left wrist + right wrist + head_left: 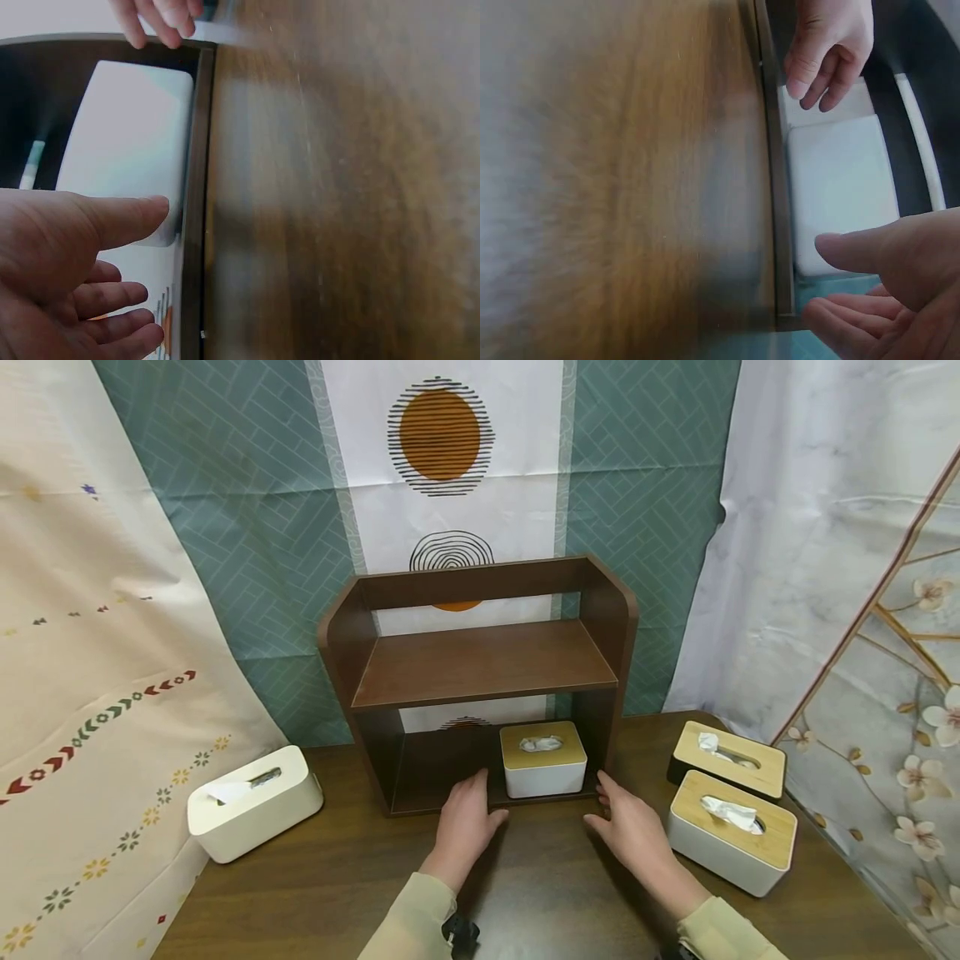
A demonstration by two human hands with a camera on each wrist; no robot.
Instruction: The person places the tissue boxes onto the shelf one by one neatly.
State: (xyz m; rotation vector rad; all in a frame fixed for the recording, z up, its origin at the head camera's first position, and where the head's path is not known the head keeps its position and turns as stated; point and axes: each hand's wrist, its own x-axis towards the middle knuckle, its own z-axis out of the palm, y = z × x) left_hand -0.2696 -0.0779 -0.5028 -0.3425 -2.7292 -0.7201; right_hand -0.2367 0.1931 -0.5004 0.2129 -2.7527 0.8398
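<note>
I see a shelf (483, 664) standing at the back of the table (525, 893), with a cloth (262, 568) hanging behind it. One tissue box (543, 779) sits in the bottom part of the shelf, on the right side. I have the left hand (465, 827) to the left of that box and the right hand (633, 831) to its right. On the table left of the shelf is another box (255, 810). To the right are two more — the near box (729, 842) in front, the far box (738, 752) just behind.
</note>
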